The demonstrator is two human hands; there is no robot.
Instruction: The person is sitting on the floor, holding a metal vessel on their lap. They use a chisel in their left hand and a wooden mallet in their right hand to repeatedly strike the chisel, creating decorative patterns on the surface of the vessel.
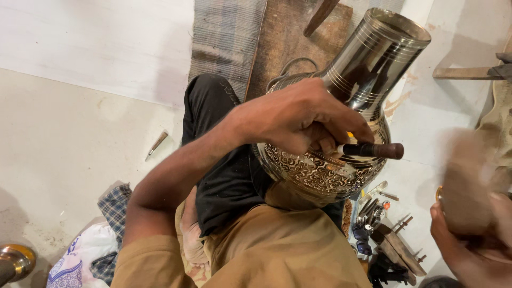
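Left hand [298, 120] pinches a chisel [370, 150] against the vase [341, 122] — the vase lies tilted across the lap, steadied for engraving. Right hand [474, 234] grips a blurred mallet [466, 181] — raised beside the chisel's butt.

left hand [298, 114] grips dark punch [372, 150] against engraved metal vase [341, 133] on lap | right hand [474, 240] holds blurred mallet [469, 181]
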